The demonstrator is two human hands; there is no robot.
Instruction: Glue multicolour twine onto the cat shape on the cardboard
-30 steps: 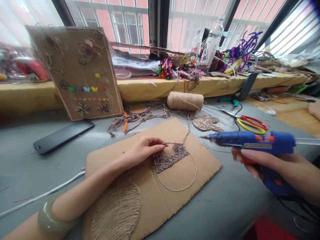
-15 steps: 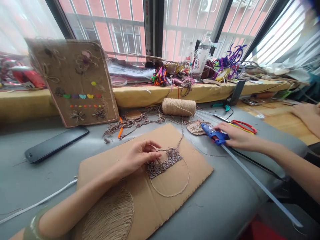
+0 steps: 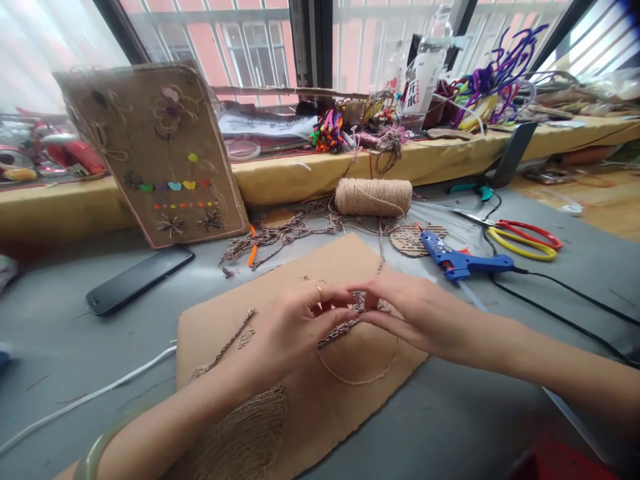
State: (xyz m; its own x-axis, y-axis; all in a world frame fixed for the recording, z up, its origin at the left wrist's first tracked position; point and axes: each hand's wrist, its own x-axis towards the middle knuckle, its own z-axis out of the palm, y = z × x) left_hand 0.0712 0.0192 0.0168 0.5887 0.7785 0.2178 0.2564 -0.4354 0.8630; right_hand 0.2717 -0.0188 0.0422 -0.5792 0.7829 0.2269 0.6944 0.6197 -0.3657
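A flat cardboard sheet (image 3: 240,320) lies on the grey table in front of me. On it are a coiled twine patch (image 3: 245,433) near its front corner and a twine outline (image 3: 360,377) with a strip of mottled cord. My left hand (image 3: 295,327) and my right hand (image 3: 415,313) meet over that outline, fingertips pinching the mottled cord (image 3: 350,320) together. The blue glue gun (image 3: 460,260) lies on the table to the right, apart from both hands.
A twine spool (image 3: 373,197) and loose cord (image 3: 280,233) lie behind the sheet. Red and yellow scissors (image 3: 525,240) sit far right, a black phone (image 3: 140,280) left, a decorated cardboard panel (image 3: 155,147) leans on the sill. A white cable (image 3: 85,400) crosses front left.
My right hand has put the glue gun down on the table and come over to the cord beside my left hand. The view shifted a little.
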